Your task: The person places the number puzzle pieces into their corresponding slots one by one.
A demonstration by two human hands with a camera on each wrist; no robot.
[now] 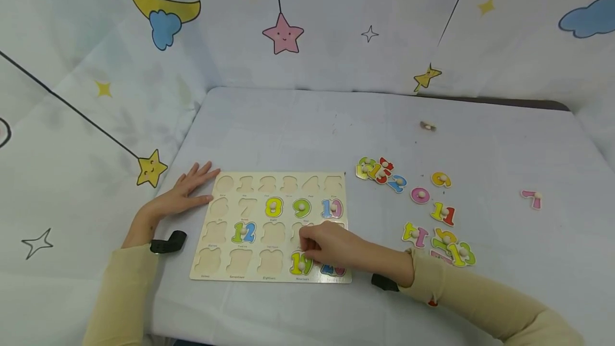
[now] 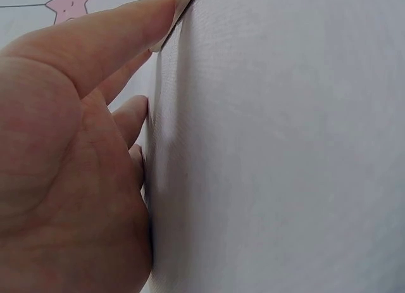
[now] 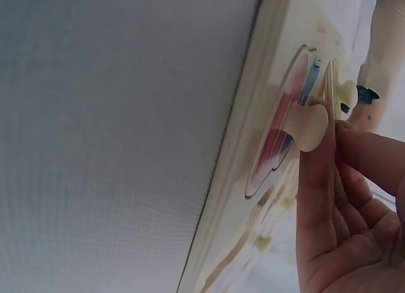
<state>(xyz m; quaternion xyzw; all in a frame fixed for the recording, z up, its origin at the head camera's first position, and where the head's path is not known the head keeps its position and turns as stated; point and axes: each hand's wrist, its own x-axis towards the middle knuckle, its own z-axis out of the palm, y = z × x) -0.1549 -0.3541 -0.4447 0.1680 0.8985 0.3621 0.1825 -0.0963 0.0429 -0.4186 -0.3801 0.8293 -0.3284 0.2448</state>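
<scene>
A cream wooden number puzzle board [image 1: 259,240] lies on the white-covered table. My left hand [image 1: 179,196] rests at its left edge, fingers extended, thumb touching the rim; in the left wrist view the thumb presses the board's edge. Over the board's lower right, my right hand [image 1: 334,244] pinches the edge of the green-and-yellow 19 piece [image 1: 295,264] between thumb and forefinger. In the right wrist view that piece shows nearly edge-on, beside the knobbed 20 piece [image 3: 278,138] in its recess. Pieces 8 [image 1: 274,207], 9 [image 1: 301,208], 10 [image 1: 331,208] and 12 [image 1: 243,233] sit in their recesses.
Right of the board lie loose number pieces: an overlapping cluster [image 1: 375,170], a pink 0 [image 1: 420,195], an 11 [image 1: 443,213] and another cluster [image 1: 453,249]. A pink 7 [image 1: 533,198] lies farther right. A small brownish piece [image 1: 427,126] is near the back.
</scene>
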